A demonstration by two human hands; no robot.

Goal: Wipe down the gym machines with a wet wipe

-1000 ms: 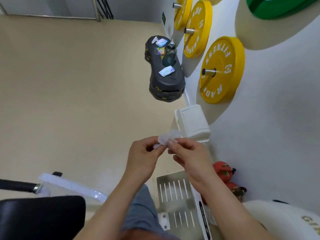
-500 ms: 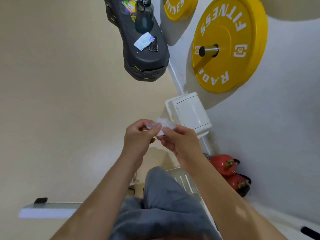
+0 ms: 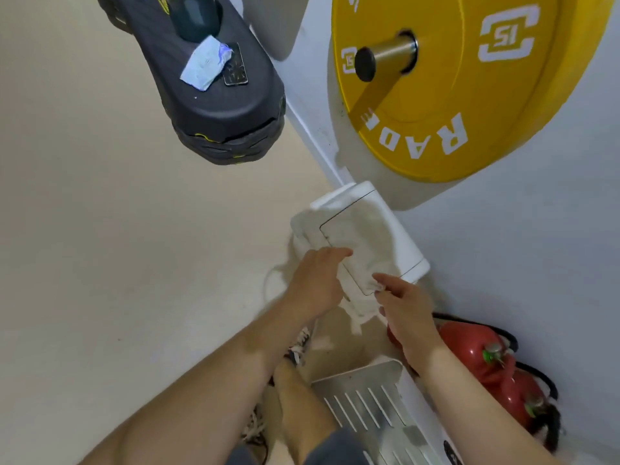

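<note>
A thin, see-through white wet wipe [image 3: 360,245] hangs spread out between my hands, in front of a white lidded bin [image 3: 404,241] that stands against the wall. My left hand [image 3: 315,283] pinches the wipe's left edge. My right hand [image 3: 404,310] pinches its lower right corner. A perforated metal footplate [image 3: 365,397] of a white gym machine lies below my right forearm. My legs and shoes show beneath the hands.
A yellow 15 kg weight plate [image 3: 469,92] hangs on a wall peg at upper right. A stack of black step platforms [image 3: 218,95] at upper left carries a wipe packet [image 3: 204,63] and a phone. Two red fire extinguishers [image 3: 486,360] sit against the wall. The floor is beige.
The wipe was a crumpled wad pinched between both hands; now it is pulled open into a sheet. My hands have moved apart, and the view has tilted down and closer to the bin.
</note>
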